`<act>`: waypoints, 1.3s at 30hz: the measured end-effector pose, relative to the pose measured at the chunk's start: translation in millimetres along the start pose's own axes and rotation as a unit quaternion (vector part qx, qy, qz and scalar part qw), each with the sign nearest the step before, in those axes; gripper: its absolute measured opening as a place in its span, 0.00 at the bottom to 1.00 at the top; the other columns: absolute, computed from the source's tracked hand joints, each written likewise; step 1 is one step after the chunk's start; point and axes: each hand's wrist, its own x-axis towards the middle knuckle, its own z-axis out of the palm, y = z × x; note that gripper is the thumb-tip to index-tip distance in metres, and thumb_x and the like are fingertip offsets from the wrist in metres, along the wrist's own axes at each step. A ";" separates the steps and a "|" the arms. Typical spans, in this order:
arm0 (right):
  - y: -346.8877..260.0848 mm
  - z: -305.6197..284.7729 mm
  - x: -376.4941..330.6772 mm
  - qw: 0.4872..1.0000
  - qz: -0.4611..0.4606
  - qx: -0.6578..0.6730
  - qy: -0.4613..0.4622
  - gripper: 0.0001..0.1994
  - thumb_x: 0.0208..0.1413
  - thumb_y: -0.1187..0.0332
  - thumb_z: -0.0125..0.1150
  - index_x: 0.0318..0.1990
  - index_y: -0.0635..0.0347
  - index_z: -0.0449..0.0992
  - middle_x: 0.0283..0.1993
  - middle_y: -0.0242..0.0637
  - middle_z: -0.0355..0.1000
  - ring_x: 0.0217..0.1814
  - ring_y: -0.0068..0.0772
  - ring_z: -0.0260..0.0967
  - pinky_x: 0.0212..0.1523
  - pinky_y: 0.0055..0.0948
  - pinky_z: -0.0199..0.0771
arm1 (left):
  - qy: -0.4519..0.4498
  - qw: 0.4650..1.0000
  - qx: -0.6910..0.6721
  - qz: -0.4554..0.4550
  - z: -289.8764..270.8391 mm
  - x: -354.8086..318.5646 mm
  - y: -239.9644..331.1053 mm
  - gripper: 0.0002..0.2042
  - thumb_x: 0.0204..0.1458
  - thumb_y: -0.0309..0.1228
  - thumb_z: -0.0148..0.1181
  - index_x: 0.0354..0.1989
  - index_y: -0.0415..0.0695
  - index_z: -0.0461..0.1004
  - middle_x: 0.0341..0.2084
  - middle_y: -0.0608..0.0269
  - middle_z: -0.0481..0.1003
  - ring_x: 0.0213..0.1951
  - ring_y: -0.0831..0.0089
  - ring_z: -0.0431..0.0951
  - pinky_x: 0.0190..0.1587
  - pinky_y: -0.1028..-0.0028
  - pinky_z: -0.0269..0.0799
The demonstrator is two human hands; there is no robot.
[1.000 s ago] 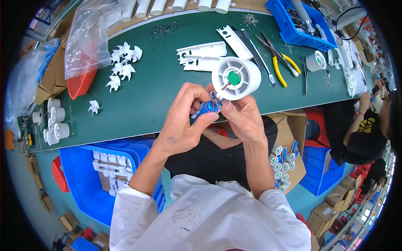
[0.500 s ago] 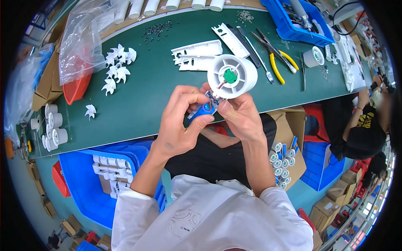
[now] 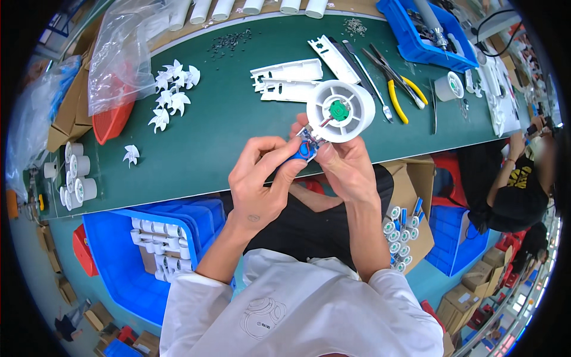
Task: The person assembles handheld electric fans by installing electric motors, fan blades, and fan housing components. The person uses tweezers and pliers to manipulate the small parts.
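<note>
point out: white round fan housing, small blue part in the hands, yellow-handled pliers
white round fan housing (image 3: 348,119): head view, on its white rim beside the green centre.
small blue part (image 3: 303,152): head view, on the blue body between the fingers.
yellow-handled pliers (image 3: 397,101): head view, on a yellow handle.

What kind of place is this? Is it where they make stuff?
Most likely a small factory assembly bench. Both hands work a white round housing over a green table, with matching white fan blades, pliers and blue parts bins around.
</note>
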 end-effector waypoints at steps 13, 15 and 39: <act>1.9 -0.5 -0.6 1.000 -0.016 -0.002 -0.001 0.26 0.56 0.67 0.66 0.61 0.63 0.66 0.59 0.45 0.69 0.59 0.42 0.70 0.59 0.42 0.71 | 0.012 0.999 -0.013 -0.033 1.0 0.9 3.3 0.10 0.44 0.20 0.71 0.35 0.36 0.78 0.30 0.59 0.73 0.32 0.73 0.73 0.34 0.76 0.68; 1.3 0.7 -0.4 1.000 -0.011 0.005 0.002 0.26 0.56 0.67 0.65 0.61 0.63 0.66 0.59 0.45 0.69 0.59 0.42 0.69 0.59 0.43 0.71 | 0.009 1.000 0.000 -0.022 1.1 2.6 2.0 0.09 0.44 0.22 0.71 0.33 0.37 0.78 0.29 0.58 0.73 0.31 0.71 0.74 0.33 0.76 0.69; -12.3 8.0 11.8 0.998 -0.006 -0.057 0.006 0.28 0.59 0.69 0.57 0.63 0.76 0.59 0.54 0.57 0.71 0.56 0.42 0.71 0.57 0.37 0.72 | -0.098 0.919 -0.294 -0.244 20.8 9.6 13.5 0.15 0.64 0.34 0.50 0.52 0.36 0.68 0.26 0.67 0.70 0.26 0.83 0.68 0.27 0.81 0.65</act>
